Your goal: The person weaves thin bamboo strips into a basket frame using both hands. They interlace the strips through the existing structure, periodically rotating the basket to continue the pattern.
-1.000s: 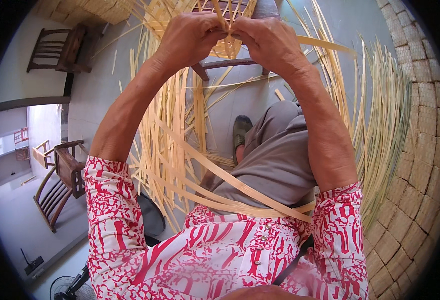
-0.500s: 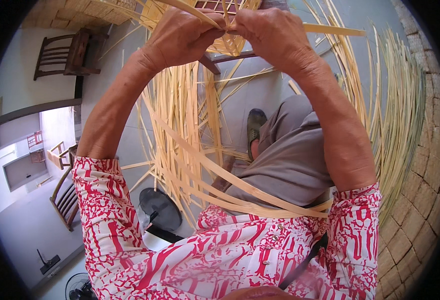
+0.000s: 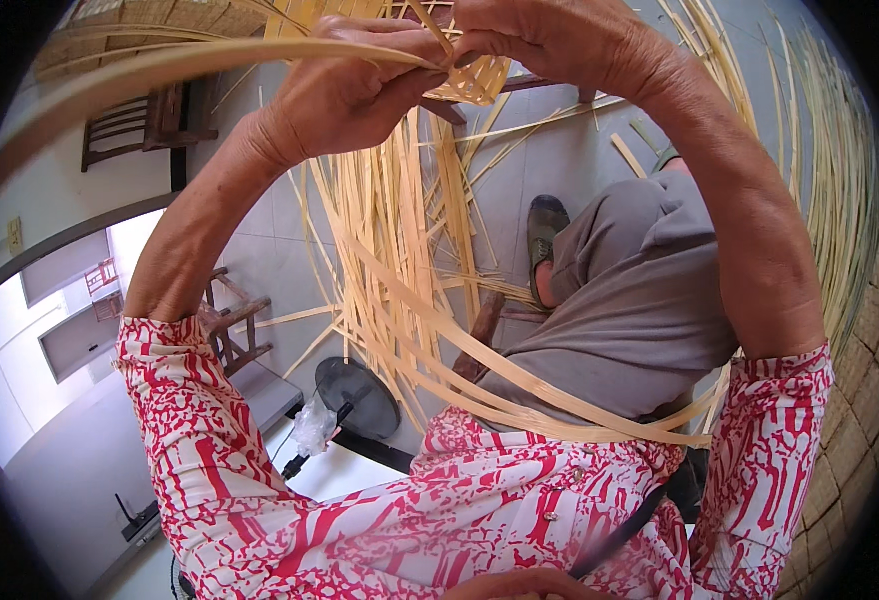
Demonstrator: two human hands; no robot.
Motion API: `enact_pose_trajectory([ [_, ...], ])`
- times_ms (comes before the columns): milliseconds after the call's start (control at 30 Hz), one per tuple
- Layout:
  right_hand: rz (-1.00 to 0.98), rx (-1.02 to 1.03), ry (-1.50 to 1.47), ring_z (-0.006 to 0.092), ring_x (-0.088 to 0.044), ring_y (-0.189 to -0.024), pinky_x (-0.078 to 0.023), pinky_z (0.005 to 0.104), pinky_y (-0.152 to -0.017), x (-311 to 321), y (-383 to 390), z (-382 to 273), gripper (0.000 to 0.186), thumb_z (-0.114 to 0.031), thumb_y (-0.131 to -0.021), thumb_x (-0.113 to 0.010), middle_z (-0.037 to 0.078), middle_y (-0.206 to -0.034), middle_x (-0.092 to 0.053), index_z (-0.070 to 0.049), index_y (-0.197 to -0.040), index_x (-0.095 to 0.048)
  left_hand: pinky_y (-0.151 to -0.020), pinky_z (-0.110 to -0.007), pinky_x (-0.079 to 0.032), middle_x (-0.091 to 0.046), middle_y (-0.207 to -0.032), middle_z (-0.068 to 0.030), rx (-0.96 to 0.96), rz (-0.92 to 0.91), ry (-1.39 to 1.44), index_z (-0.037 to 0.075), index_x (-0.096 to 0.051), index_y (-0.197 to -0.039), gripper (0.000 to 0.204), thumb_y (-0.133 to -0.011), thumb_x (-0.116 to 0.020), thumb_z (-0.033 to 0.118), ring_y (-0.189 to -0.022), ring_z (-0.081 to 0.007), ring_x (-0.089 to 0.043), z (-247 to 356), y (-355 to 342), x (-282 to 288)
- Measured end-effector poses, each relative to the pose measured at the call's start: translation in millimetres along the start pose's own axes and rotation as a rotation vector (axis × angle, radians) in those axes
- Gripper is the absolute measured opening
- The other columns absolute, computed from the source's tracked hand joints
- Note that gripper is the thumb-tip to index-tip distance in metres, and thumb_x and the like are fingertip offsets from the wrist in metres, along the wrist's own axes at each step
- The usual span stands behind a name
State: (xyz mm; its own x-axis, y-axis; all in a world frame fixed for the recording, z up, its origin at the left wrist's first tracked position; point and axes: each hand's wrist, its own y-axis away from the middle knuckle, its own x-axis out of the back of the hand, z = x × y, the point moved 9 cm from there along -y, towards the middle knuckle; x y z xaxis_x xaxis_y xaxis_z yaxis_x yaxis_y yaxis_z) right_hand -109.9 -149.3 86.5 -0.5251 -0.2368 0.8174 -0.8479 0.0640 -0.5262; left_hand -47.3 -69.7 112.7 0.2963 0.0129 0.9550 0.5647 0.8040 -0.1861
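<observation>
At the top of the view my left hand (image 3: 350, 92) is closed, thumb and fingers pinching a long pale bamboo strip (image 3: 210, 55). That strip arcs out over my left wrist toward the left edge. My right hand (image 3: 570, 42) meets it fingertip to fingertip, closed on a thin strip (image 3: 430, 25) at the same spot. Just beneath the fingers shows part of an open-weave bamboo basket (image 3: 480, 82), its strips crossing with gaps between. My hands hide much of its rim, and the frame's top edge cuts it off.
Long bamboo strips (image 3: 400, 220) hang and lie in a bundle ahead of my lap, several bending across my waist. Greenish strips (image 3: 835, 170) lie at the right. A round black base (image 3: 358, 398) stands at lower left, near a wooden stool (image 3: 235, 318). A chair (image 3: 125, 128) stands further off.
The long strip has swung out to the left and now crosses over my left wrist. My right hand has moved up, partly out of frame. The view has shifted slightly.
</observation>
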Motion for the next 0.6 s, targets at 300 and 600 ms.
enact_pose_trajectory([
  [300,0.008,0.122,-0.080,0.0327,-0.070,-0.072,-0.053,0.0417,-0.060,8.3,11.9,-24.2,0.013,-0.021,-0.085,-0.074,0.011,-0.073,-0.069,-0.011,-0.086,-0.065,-0.061,-0.037,-0.057,-0.071,-0.089,-0.0136,-0.087,-0.093,-0.038,0.001,-0.068,-0.102,0.021,-0.082,-0.074,0.000,-0.075,-0.0285,-0.072,21.9,2.8,-6.1],
  [600,-0.071,0.151,-0.049,0.0315,-0.070,-0.074,-0.054,0.0400,-0.063,30.2,6.6,-43.3,0.014,-0.016,-0.080,-0.076,0.008,-0.077,-0.070,-0.010,-0.083,-0.064,-0.061,-0.038,-0.052,-0.059,-0.085,-0.0098,-0.087,-0.233,-0.006,0.009,-0.060,-0.097,0.029,-0.072,-0.074,0.013,-0.077,-0.0327,-0.065,33.8,1.3,3.5],
])
